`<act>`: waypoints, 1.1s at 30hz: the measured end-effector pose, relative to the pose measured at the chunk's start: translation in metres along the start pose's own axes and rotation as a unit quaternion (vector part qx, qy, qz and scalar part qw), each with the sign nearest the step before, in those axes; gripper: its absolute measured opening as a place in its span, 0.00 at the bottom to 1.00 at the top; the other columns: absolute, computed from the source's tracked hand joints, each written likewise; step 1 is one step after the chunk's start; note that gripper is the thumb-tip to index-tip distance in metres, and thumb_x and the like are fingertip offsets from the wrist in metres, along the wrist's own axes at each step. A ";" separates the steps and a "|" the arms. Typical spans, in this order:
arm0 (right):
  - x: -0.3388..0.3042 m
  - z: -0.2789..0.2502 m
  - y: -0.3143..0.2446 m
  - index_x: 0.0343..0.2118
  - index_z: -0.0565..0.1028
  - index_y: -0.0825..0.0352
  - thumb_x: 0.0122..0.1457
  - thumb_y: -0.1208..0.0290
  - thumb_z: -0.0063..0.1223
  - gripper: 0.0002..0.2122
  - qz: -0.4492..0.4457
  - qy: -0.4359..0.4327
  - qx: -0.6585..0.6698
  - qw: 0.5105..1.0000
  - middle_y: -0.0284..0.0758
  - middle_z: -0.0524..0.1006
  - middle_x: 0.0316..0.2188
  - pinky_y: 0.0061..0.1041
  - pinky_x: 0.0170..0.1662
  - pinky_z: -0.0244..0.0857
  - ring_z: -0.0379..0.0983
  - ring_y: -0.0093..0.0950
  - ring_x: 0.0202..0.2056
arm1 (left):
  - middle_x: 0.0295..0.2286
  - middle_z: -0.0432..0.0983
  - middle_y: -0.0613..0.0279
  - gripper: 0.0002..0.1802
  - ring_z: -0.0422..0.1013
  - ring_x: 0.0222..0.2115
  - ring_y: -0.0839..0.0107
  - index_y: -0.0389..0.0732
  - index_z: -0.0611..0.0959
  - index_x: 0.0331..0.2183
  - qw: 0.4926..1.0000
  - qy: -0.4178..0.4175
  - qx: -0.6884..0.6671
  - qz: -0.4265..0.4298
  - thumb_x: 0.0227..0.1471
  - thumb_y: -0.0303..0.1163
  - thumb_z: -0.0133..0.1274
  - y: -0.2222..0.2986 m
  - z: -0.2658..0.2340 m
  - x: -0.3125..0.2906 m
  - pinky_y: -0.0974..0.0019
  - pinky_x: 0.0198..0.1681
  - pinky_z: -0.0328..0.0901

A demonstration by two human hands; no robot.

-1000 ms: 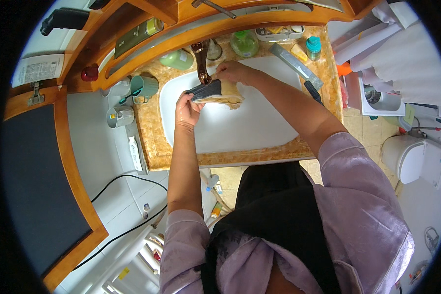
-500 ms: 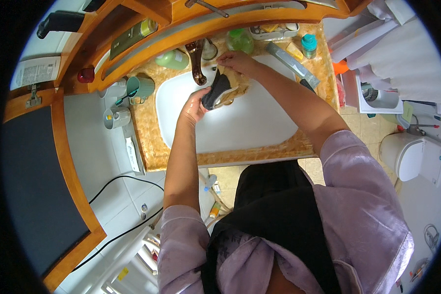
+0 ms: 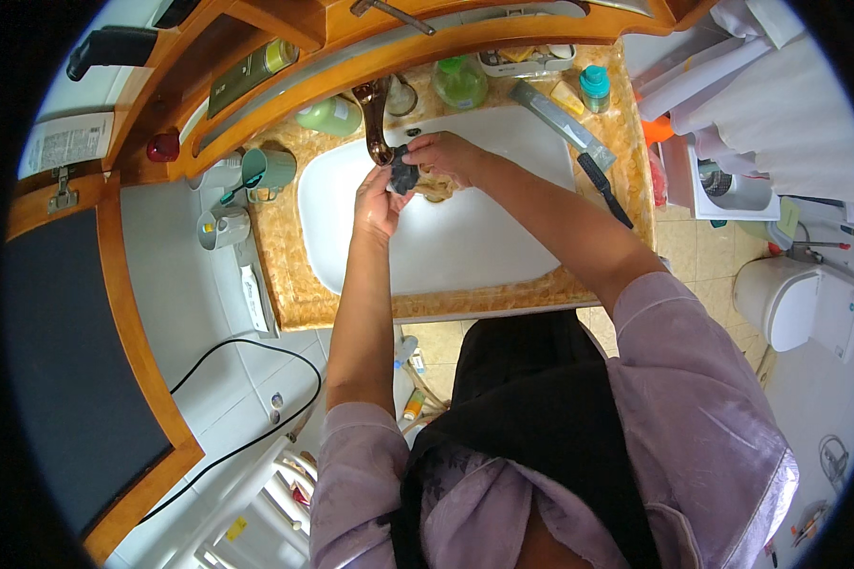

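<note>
My left hand (image 3: pixel 378 203) and my right hand (image 3: pixel 448 157) hold a dark grey and tan cloth piece (image 3: pixel 404 178) between them, close under the spout of the bronze-coloured faucet (image 3: pixel 376 123). The cloth is bunched up, and its exact kind does not show. On the left side, my left fingers close round its dark part. My right fingers pinch it from above, with the tan part hanging below them. Beneath both hands lies the white sink basin (image 3: pixel 474 242).
Behind the basin stand a green bottle (image 3: pixel 332 116), a green-lidded bottle (image 3: pixel 460 83) and a teal-capped container (image 3: pixel 594 87). A dark-handled brush (image 3: pixel 602 188) lies at the right rim. Mugs (image 3: pixel 271 171) stand left; an orange wooden shelf (image 3: pixel 351 66) overhangs the counter.
The cloth piece went from spread out to bunched up, and it is nearer the spout. My right hand came down and closer to my left.
</note>
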State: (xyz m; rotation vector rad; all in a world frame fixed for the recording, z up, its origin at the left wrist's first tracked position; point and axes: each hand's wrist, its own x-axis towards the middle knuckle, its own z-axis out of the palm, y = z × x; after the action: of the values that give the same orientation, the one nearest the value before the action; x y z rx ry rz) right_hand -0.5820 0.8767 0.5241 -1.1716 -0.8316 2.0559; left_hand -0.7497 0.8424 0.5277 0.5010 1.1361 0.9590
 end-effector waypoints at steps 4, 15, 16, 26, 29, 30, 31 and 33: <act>0.022 -0.009 0.005 0.32 0.72 0.67 0.46 0.71 0.56 0.10 -0.068 -0.044 -0.012 0.997 0.28 0.71 0.25 0.14 0.27 0.56 0.64 0.18 0.25 | 0.28 0.72 0.64 0.07 0.68 0.22 0.76 0.39 0.72 0.33 0.975 0.196 0.021 0.099 0.49 0.29 0.47 -0.011 0.002 0.008 0.72 0.25 0.65; 0.032 0.003 -0.026 0.29 0.73 0.69 0.45 0.72 0.54 0.09 -0.132 -0.076 -0.084 0.985 0.28 0.70 0.22 0.15 0.24 0.56 0.62 0.16 0.22 | 0.25 0.72 0.66 0.11 0.67 0.26 0.80 0.39 0.76 0.30 0.991 0.121 0.065 0.007 0.50 0.37 0.49 0.007 0.018 -0.006 0.76 0.27 0.63; 0.036 0.005 -0.027 0.28 0.73 0.69 0.45 0.73 0.53 0.08 -0.121 -0.074 -0.088 0.986 0.28 0.70 0.21 0.15 0.24 0.56 0.62 0.16 0.22 | 0.23 0.73 0.67 0.10 0.67 0.23 0.80 0.39 0.76 0.28 0.994 0.084 0.070 -0.005 0.48 0.37 0.51 0.000 0.006 0.002 0.77 0.26 0.62; 0.059 -0.008 -0.016 0.29 0.73 0.67 0.47 0.74 0.48 0.06 -0.169 -0.119 -0.104 0.973 0.29 0.72 0.23 0.17 0.30 0.59 0.66 0.19 0.26 | 0.32 0.72 0.56 0.14 0.69 0.27 0.70 0.34 0.71 0.35 0.975 -0.086 -0.206 0.012 0.53 0.34 0.39 0.006 -0.023 0.010 0.66 0.36 0.65; 0.044 -0.024 0.007 0.30 0.73 0.66 0.46 0.73 0.46 0.08 -0.181 -0.099 -0.322 0.924 0.28 0.73 0.27 0.20 0.36 0.60 0.66 0.21 0.31 | 0.33 0.72 0.55 0.17 0.70 0.31 0.63 0.34 0.71 0.35 0.969 -0.033 -0.247 0.004 0.54 0.38 0.35 0.012 -0.009 0.000 0.62 0.38 0.64; 0.034 -0.022 0.010 0.30 0.73 0.66 0.46 0.73 0.46 0.08 -0.121 -0.107 -0.361 0.919 0.28 0.73 0.27 0.19 0.36 0.60 0.66 0.20 0.31 | 0.33 0.73 0.55 0.17 0.70 0.32 0.62 0.34 0.71 0.36 0.964 -0.039 -0.263 0.011 0.54 0.38 0.36 0.011 -0.011 -0.001 0.61 0.38 0.64; 0.029 -0.019 0.011 0.30 0.73 0.66 0.46 0.73 0.46 0.08 -0.059 -0.115 -0.398 0.908 0.28 0.73 0.27 0.19 0.36 0.60 0.66 0.20 0.31 | 0.34 0.73 0.55 0.17 0.70 0.33 0.61 0.34 0.71 0.36 0.959 -0.045 -0.279 0.019 0.54 0.39 0.36 0.011 -0.013 -0.001 0.60 0.39 0.64; 0.044 -0.028 0.022 0.29 0.73 0.66 0.45 0.72 0.47 0.08 -0.089 -0.118 -0.337 0.930 0.28 0.72 0.27 0.20 0.36 0.60 0.65 0.20 0.31 | 0.32 0.73 0.59 0.12 0.70 0.32 0.65 0.38 0.71 0.34 0.979 -0.037 -0.200 0.034 0.53 0.36 0.39 0.018 -0.011 -0.001 0.63 0.36 0.65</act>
State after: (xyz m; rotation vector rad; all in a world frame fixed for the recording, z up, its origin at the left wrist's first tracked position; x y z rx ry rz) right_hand -0.5793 0.9029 0.4737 -1.1297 -1.7932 1.8237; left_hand -0.7666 0.8502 0.5382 0.2473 0.8348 1.1858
